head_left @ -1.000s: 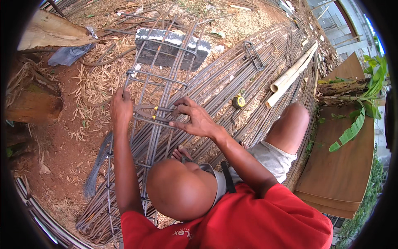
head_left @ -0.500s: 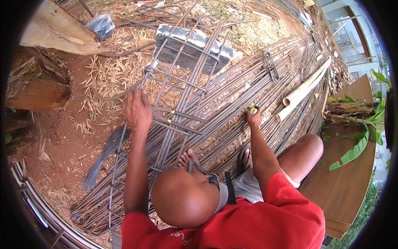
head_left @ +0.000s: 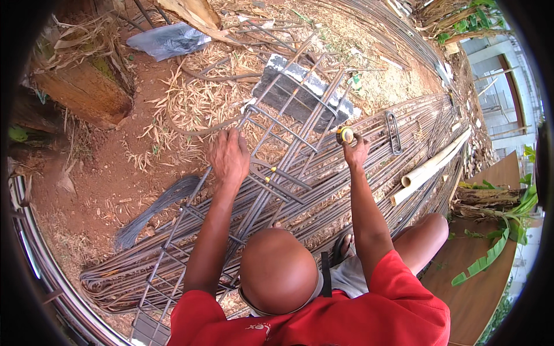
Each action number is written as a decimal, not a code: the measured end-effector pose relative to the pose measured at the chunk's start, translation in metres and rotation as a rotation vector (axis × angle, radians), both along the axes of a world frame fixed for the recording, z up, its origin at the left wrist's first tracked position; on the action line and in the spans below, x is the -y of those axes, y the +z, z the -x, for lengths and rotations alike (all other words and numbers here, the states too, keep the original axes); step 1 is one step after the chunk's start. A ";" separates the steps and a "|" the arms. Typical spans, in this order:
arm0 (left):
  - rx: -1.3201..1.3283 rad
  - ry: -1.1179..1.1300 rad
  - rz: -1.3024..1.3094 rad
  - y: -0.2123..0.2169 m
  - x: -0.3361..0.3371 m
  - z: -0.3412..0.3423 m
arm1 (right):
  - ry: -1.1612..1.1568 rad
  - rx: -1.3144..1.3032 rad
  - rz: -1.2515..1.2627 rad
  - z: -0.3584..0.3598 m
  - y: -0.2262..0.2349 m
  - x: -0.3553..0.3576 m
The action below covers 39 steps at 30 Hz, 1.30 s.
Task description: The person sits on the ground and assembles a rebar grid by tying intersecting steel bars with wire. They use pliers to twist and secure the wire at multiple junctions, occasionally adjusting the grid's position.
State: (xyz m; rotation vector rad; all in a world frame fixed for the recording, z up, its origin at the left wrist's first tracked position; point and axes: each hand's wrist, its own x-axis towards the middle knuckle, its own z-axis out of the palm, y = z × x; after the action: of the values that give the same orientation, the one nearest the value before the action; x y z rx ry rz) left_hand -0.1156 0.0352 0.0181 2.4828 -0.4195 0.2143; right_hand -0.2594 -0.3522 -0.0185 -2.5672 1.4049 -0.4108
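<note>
My left hand is curled over the left long bar of a rebar cage, which slants from the lower left up to the far middle. The hand hides that stretch of bar. In my right hand, raised to the right of the cage, is a small yellow tape measure, gripped between thumb and fingers. Pincers with dark handles and yellow marks lie across the cage beside my left hand. The cage's far end lies over a black-and-white block.
Long bundled steel rods spread under the cage. A wire bundle lies at left, near tree stumps and a plastic bag. Bamboo poles, a bent steel stirrup and a brown board are at right.
My view has shifted, so the cage and block sit farther right and lower. My right hand has risen toward the block with the tape measure. My left hand stays on the cage's left bar.
</note>
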 end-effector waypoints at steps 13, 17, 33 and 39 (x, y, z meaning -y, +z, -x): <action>0.028 -0.118 0.128 0.054 -0.027 -0.005 | 1.189 0.302 -0.090 -0.119 0.224 -0.183; -0.364 -0.354 0.333 0.127 -0.076 0.002 | 1.487 0.294 0.032 -0.119 0.237 -0.245; -0.499 -0.517 0.480 0.220 -0.029 -0.003 | 1.521 -0.334 -0.523 -0.143 0.351 -0.107; -0.929 -0.275 0.669 0.236 0.045 -0.057 | 1.416 -0.135 -0.534 -0.171 0.317 -0.007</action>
State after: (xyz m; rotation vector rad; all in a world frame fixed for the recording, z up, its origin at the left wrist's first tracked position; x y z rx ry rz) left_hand -0.0590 -0.0094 0.2536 1.6013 -0.2180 -0.7626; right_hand -0.0887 -0.3453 0.2985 -2.3905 -0.4505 0.3304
